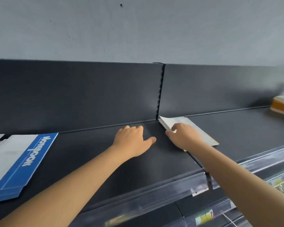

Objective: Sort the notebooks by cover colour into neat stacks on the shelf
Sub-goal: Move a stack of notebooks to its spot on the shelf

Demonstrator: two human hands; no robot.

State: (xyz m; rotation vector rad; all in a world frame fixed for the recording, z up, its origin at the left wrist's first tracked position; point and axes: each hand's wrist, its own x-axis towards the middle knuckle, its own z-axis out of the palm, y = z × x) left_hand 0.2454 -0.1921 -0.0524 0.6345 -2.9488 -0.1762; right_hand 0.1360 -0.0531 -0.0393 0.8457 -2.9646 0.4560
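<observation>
R hand [184, 136] grips thin white paper notebook stack [185, 121], just right of black slotted metal post [161, 89].
Fingers [175, 127] curl on its left edge; long axis post-to-front. L hand [134, 138] flat, empty, left of post.

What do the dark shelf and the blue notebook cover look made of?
Shelf: probably painted metal, matte dark grey, judging by its thin panels and slotted upright. Blue notebook: thin card or coated paper, slight sheen, printed white lettering.
</observation>
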